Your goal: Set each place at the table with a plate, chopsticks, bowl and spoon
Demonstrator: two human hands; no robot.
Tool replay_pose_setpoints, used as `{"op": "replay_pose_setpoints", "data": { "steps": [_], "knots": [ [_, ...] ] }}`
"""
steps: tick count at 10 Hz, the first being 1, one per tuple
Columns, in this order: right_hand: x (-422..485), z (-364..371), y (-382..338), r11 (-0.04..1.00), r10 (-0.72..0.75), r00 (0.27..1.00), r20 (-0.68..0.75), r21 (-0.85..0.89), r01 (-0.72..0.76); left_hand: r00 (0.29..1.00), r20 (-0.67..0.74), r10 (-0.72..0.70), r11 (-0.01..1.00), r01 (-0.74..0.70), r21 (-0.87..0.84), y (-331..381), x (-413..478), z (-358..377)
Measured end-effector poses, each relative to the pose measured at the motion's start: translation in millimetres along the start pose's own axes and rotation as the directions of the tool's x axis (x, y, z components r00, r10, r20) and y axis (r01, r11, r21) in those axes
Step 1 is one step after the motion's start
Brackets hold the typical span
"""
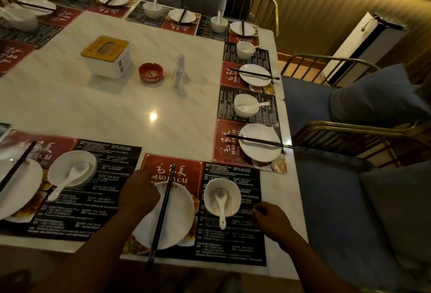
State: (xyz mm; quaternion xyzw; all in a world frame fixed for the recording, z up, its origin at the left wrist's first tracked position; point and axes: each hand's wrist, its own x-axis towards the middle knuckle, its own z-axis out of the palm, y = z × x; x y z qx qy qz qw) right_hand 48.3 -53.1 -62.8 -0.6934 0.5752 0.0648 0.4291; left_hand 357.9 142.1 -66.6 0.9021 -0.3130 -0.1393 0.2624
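At the near place, a white plate [177,220] lies on a red and black placemat [233,241]. Black chopsticks [162,213] lie across the plate, and their near ends stick out past the table edge. My left hand [138,195] holds the plate's left rim. To the right of the plate stands a white bowl [222,195] with a white spoon [221,209] in it, handle pointing toward me. My right hand [268,219] hovers over the mat just right of the bowl, fingers curled, with nothing in it.
Other places around the marble table [105,106] hold a plate, chopsticks, bowl and spoon. In the middle stand a tissue box [107,55], a red ashtray [151,74] and a clear bottle [179,73]. Blue cushioned chairs [349,199] line the right side.
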Motion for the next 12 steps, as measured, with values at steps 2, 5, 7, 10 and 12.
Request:
{"op": "replay_pose_setpoints", "data": {
  "steps": [2,5,7,10,12],
  "knots": [
    [23.9,-46.1,25.4,0.993,0.004,0.996,0.084,-0.119,0.006,0.998,0.026,0.054,0.997,-0.053,-0.05,52.3,20.1,32.9],
    [103.2,-111.2,51.9,0.921,-0.178,0.937,0.301,-0.286,0.267,0.983,-0.163,-0.087,0.996,0.084,-0.025,133.9,-0.9,75.4],
    [121.1,-147.8,45.4,0.762,-0.306,0.8,0.516,-0.372,0.531,0.911,-0.277,-0.307,0.951,0.301,-0.066,180.6,-59.8,97.7],
    [115.2,-154.5,10.1,0.607,-0.444,0.645,0.622,-0.321,0.727,0.893,-0.215,-0.395,0.919,0.382,-0.1,215.4,-138.6,108.7],
    [81.4,-153.5,-31.8,0.405,-0.632,0.5,0.592,-0.297,0.865,0.904,-0.212,-0.371,0.925,0.38,0.003,239.0,-155.8,97.0]
  ]
}}
